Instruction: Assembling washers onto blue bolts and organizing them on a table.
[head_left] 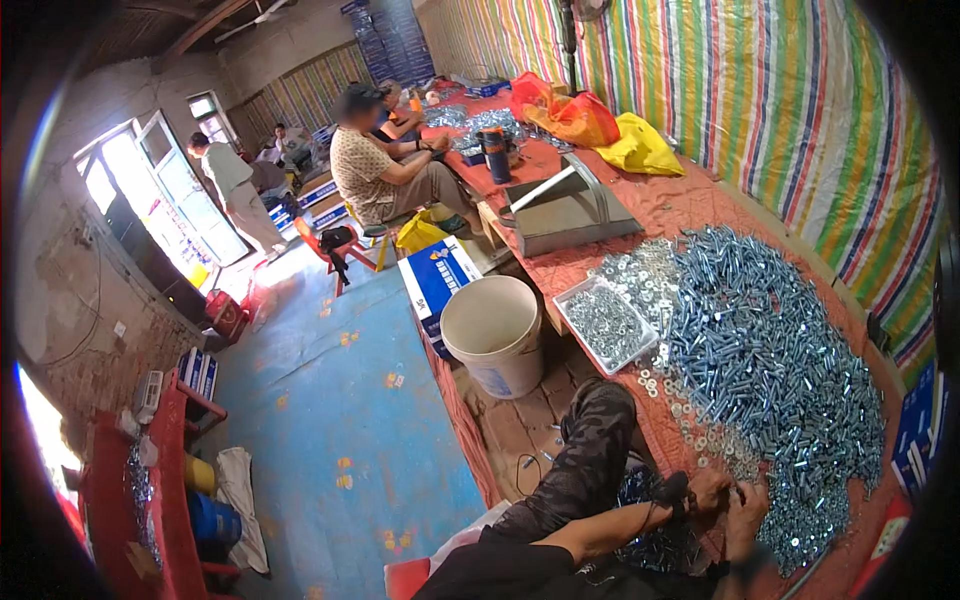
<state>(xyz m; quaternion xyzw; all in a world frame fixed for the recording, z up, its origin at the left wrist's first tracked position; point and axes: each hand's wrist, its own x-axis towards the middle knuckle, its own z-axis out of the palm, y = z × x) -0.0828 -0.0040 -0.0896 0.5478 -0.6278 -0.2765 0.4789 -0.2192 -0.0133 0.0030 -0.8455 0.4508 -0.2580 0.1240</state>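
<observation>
Fingers of the left hand (pixel 709 491) and right hand (pixel 745 511) curl inward, almost meeting, how tightly and on what I cannot tell, with bolts (pixel 765 350) heaped beyond them.

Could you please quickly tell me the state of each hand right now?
Left hand: fingers curled, close to the right hand; any held item cannot be told.
Right hand: fingers bent; too small to tell what, if anything, it holds.

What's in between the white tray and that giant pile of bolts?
Loose, ring-shaped washers lie between the white tray and the pile of bolts, scattered on the red sheet. The head view shows this.
</observation>
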